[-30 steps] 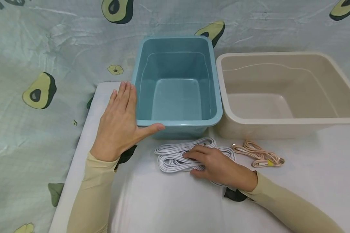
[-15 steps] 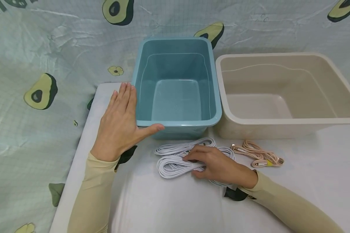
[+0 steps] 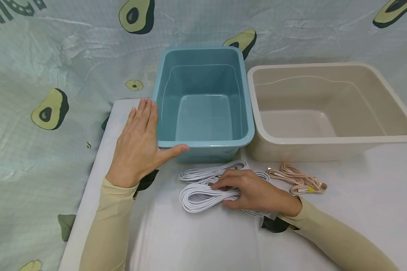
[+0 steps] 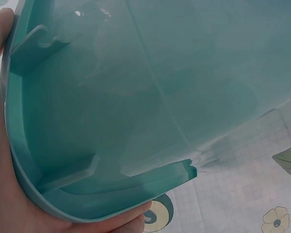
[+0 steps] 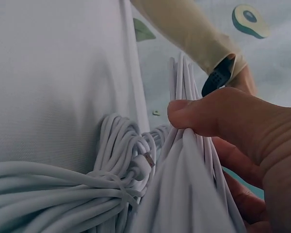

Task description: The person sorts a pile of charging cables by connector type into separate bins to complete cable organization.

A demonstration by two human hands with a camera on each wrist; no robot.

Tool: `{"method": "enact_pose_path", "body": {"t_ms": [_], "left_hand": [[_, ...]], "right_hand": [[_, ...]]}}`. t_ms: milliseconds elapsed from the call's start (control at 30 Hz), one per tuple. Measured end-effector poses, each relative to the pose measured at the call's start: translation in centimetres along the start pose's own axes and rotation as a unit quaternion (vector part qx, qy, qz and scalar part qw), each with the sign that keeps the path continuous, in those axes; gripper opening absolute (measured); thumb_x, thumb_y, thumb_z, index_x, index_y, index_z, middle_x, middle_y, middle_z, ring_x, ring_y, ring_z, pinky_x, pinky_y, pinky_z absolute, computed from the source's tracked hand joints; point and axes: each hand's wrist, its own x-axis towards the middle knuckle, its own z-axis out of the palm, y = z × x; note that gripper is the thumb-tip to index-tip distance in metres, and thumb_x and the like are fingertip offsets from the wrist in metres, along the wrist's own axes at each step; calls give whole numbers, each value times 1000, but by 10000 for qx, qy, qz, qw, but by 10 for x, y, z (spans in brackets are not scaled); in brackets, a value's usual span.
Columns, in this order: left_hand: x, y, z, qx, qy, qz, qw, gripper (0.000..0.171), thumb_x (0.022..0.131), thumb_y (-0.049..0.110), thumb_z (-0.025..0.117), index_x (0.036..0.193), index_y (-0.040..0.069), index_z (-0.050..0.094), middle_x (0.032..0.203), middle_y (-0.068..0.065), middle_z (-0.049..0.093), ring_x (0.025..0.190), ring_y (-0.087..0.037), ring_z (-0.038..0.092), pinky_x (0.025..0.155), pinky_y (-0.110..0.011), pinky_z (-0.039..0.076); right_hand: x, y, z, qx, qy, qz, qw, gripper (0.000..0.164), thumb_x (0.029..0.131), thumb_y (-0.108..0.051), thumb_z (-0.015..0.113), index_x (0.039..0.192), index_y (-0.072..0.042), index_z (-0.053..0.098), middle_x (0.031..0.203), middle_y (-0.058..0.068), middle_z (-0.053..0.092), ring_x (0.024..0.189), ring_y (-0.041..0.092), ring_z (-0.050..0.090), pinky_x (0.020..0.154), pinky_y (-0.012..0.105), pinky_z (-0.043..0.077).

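My left hand (image 3: 135,146) rests along the front left corner of a blue plastic bin (image 3: 207,143), fingers straight against its side and thumb across the front rim. The left wrist view shows that hand outside the bin's rim (image 4: 19,165). In front of the bin, my right hand (image 3: 257,192) pinches a coiled white cable (image 3: 195,199) between thumb and fingers. Seen from the right wrist, the thumb presses on the bunched strands (image 5: 179,160). Other white cable coils (image 3: 205,174) lie behind and beneath the hand, partly hidden by it; a USB plug (image 5: 144,164) shows among them.
A beige bin (image 3: 332,140) stands to the right of the blue one, nearly touching it. Before it on the white tabletop (image 3: 196,244) lies a bundled pink cable (image 3: 296,178) with a yellow tie. An avocado-print sheet (image 3: 88,49) covers the back and left.
The white cable coil in my right hand has shifted toward me and apart from the coils behind it. My left hand stays at the bin's corner. The head view has tilted slightly.
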Motion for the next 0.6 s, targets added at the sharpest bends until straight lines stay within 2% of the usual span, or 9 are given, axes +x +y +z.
{"method": "enact_pose_path", "body": {"t_ms": [233, 600], "left_hand": [[0, 0, 0, 5, -20, -32, 10000, 129, 82, 89, 54, 163, -4, 16, 172, -23, 18, 164, -36, 15, 136, -49, 10], [1, 0, 0, 37, -16, -46, 10000, 128, 83, 88, 54, 163, -4, 17, 173, -21, 16, 164, -35, 15, 137, -48, 11]], "right_hand": [[-1, -1, -6, 150, 30, -48, 9999, 46, 76, -15, 91, 119, -17, 78, 109, -7, 74, 96, 4, 65, 88, 25, 57], [-2, -4, -18, 584, -3, 43, 9983, 47, 77, -18, 92, 121, -21, 77, 109, -9, 74, 95, 1, 65, 84, 21, 58]]}}
